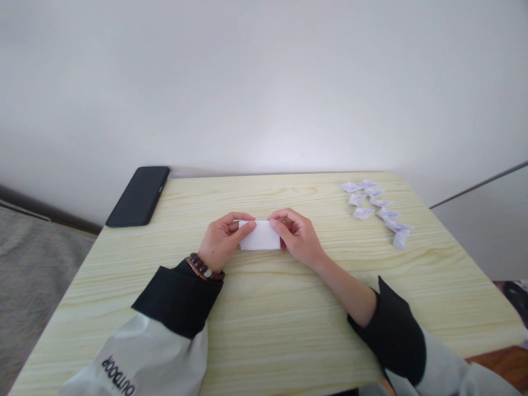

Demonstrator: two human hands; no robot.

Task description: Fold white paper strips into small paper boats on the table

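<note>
A small white rectangle of paper [260, 237], which looks folded, is held just over the middle of the table. My left hand [226, 236] pinches its upper left part, thumb on the front and fingers behind. On the opposite side, my right hand [297, 235] grips the upper right part between thumb and index finger. Both thumbs lie near the paper's top edge. The fingers behind the sheet are partly hidden.
Several folded white paper boats [373, 201] lie grouped at the back right of the wooden table [264, 330]. A black tablet or large phone [138, 197] rests at the back left. A white wall [264, 88] borders the table's far edge.
</note>
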